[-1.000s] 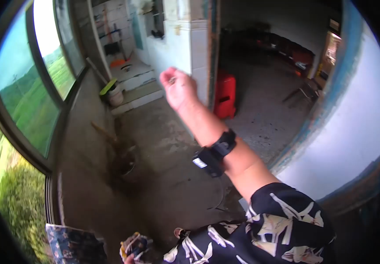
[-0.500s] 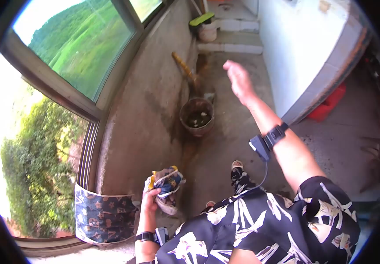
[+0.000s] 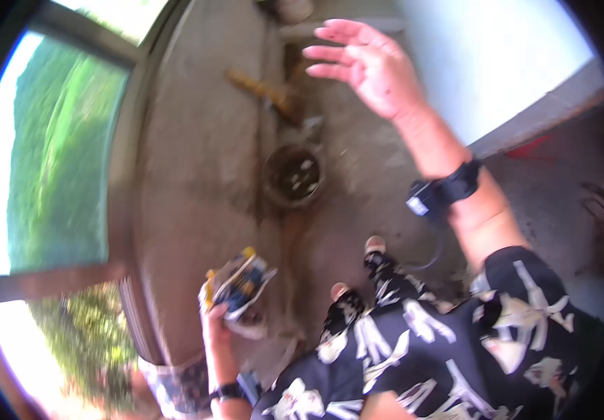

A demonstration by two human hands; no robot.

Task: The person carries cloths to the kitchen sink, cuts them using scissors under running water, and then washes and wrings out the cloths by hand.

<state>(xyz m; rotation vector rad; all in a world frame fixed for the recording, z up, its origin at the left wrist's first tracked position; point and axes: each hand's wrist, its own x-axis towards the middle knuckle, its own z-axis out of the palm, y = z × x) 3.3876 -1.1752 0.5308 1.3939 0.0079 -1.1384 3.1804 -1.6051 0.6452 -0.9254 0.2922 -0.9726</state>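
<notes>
Multicoloured bundle (image 3: 243, 283) sits in curled left grip (image 3: 215, 323), right grip (image 3: 381, 75) splayed.

A bundle (image 3: 243, 282) is resting in the left hand (image 3: 216, 325).
It is looking crumpled and mixed in colour: yellow is showing along its upper and left edges, dark blue through the middle, white in bands across it, and a paler part underneath. It is slanting upward to the right, with the hand gripping its lower left side; blur is hiding its exact make.
</notes>
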